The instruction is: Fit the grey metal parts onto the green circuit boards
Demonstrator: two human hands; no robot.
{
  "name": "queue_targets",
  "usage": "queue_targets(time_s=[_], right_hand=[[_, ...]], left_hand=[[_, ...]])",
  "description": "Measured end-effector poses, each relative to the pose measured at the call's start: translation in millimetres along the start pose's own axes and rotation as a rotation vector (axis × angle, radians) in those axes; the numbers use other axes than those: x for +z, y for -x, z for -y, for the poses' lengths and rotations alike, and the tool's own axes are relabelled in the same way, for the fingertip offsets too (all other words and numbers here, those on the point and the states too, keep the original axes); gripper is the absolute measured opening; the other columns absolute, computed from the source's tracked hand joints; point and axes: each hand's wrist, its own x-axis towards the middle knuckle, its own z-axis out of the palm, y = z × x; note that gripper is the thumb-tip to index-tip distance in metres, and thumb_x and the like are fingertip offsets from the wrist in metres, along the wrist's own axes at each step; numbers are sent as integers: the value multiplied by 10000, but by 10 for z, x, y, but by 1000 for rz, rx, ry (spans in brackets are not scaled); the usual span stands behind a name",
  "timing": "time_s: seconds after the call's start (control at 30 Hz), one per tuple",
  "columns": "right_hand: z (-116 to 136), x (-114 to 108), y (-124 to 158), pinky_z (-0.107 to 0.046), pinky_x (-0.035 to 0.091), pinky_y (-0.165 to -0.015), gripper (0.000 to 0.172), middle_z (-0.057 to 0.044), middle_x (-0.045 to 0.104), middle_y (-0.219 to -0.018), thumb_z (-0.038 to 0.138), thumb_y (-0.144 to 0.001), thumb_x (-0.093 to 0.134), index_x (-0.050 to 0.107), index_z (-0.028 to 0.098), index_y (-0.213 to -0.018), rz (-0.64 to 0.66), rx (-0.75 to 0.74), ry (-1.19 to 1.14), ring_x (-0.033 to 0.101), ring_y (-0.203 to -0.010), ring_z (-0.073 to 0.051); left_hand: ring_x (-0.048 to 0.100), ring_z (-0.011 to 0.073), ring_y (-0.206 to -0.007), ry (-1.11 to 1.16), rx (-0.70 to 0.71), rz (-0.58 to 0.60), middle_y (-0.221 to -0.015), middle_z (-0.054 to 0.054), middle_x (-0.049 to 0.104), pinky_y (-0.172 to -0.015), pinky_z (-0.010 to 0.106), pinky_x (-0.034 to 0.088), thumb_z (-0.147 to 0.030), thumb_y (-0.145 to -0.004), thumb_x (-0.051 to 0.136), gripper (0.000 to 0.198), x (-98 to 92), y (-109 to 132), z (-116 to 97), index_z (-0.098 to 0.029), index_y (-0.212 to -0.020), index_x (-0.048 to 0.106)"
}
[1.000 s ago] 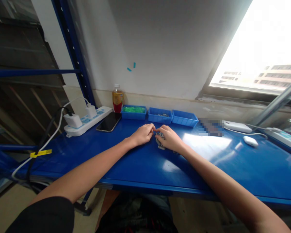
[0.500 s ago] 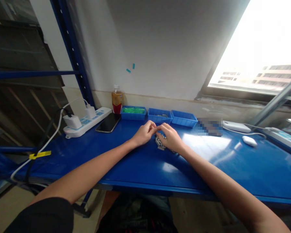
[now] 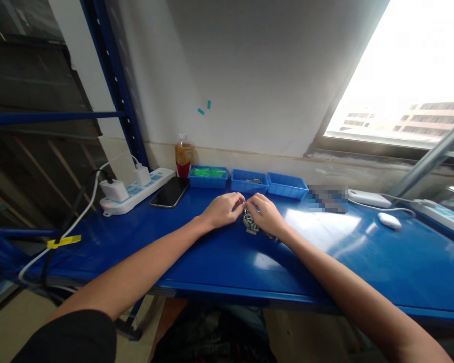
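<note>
A small heap of silvery metal pieces point(image 3: 250, 225), likely short screws or bolts, lies on the blue table point(image 3: 212, 267) in front of me. My left hand point(image 3: 226, 208) is at the heap's left edge, thumb and fingers curled into a pinch. Over the heap's right part is my right hand point(image 3: 264, 213), its fingers bent and pressed together, the tips meeting those of the left. Whatever sits between the fingertips is too small to make out. Part of the heap is hidden under my right hand.
Behind my hands stand three blue bins: one with green packets point(image 3: 208, 173), a middle bin point(image 3: 249, 186) with metal pieces, and a right bin point(image 3: 287, 191). A drink bottle point(image 3: 183, 156), phone point(image 3: 170, 192) and power strip point(image 3: 136, 194) are left. A white case point(image 3: 389, 220) lies right.
My left hand has shifted slightly left and down, its thumb and finger parting a little into a ring. My right fingertips have curled inward. The heap looks the same.
</note>
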Motion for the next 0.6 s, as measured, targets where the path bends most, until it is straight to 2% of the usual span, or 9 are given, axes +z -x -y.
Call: queue_targets(time_s=[0.07, 0.17, 0.27, 0.4, 0.53, 0.6], right_hand=[[10, -20, 4, -315, 441, -763, 86, -50, 582, -863, 255, -896, 466, 539, 210, -906, -11, -6, 3, 550, -848, -194], [35, -55, 6, -332, 452, -784, 158, -62, 584, -914, 229, -858, 512, 522, 211, -1014, 2, -61, 28, 553, -888, -211], [65, -77, 4, -342, 455, -790, 121, -69, 584, -914, 196, -860, 492, 536, 215, -970, 9, -109, 61, 552, -884, -217], [79, -79, -3, -344, 459, -783, 95, -72, 586, -897, 194, -872, 471, 548, 216, -921, -22, -102, 50, 553, -865, -216], [57, -67, -3, -323, 455, -744, 158, -61, 571, -831, 234, -916, 415, 550, 211, -838, -51, -55, 28, 549, -802, -196], [42, -57, -2, -316, 449, -728, 201, -56, 562, -800, 247, -927, 399, 549, 209, -799, -44, -40, 32, 544, -780, -190]], left_hand=[[604, 177, -790, 14, -26, -19, -865, 50, 651, -703, 268, 440, -279, -906, 429, 183, -3, -2, -4, -180, -903, 583], [602, 174, -795, 46, -45, -10, -853, 49, 650, -706, 262, 434, -293, -931, 384, 240, -4, -3, -11, -177, -872, 585], [595, 170, -788, 56, -39, 19, -837, 49, 642, -704, 258, 428, -309, -948, 352, 285, 1, -3, -18, -174, -864, 588], [584, 164, -752, 37, -31, 39, -794, 43, 625, -681, 257, 424, -333, -961, 323, 329, 7, 0, -9, -173, -814, 570], [597, 174, -816, 43, -19, 25, -908, 47, 637, -714, 268, 447, -301, -923, 416, 202, 18, 8, 12, -187, -997, 565], [601, 181, -839, 31, -8, 25, -966, 51, 631, -711, 269, 456, -288, -878, 497, 227, 26, 14, 15, -194, -1079, 542]])
